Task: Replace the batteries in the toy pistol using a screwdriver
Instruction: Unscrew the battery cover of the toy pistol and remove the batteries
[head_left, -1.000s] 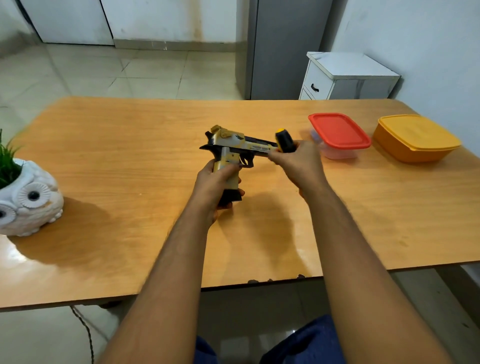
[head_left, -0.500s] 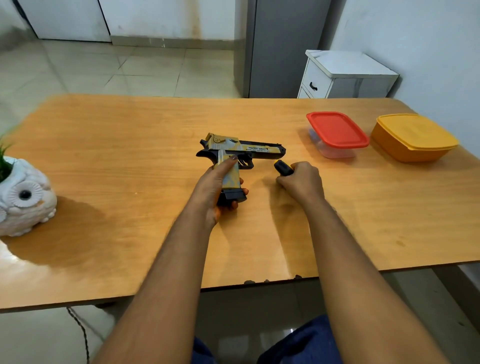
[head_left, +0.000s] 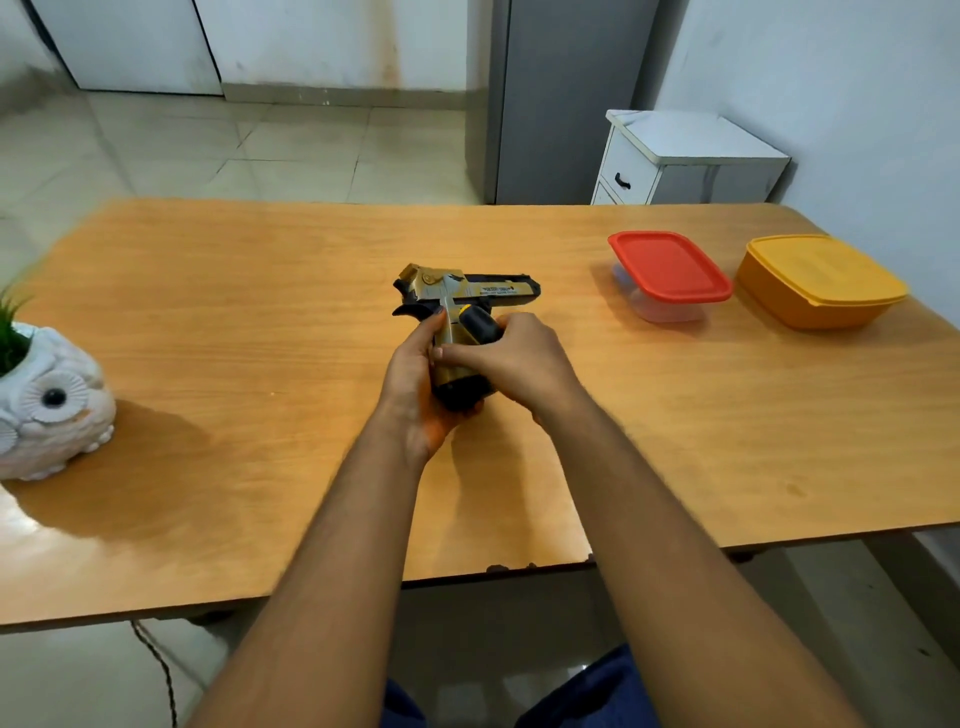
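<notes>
Gold-and-black toy pistol (head_left: 457, 291) lay on the table (head_left: 260, 338), left hand (head_left: 415, 374) clasping its grip while right hand (head_left: 514, 358) held the screwdriver (head_left: 480, 326), which ideally needed square, firm seating.

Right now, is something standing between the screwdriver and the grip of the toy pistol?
Nothing visible does. The right hand holds the screwdriver right against the toy pistol, whose grip the left hand holds; the tip itself is hidden.
</notes>
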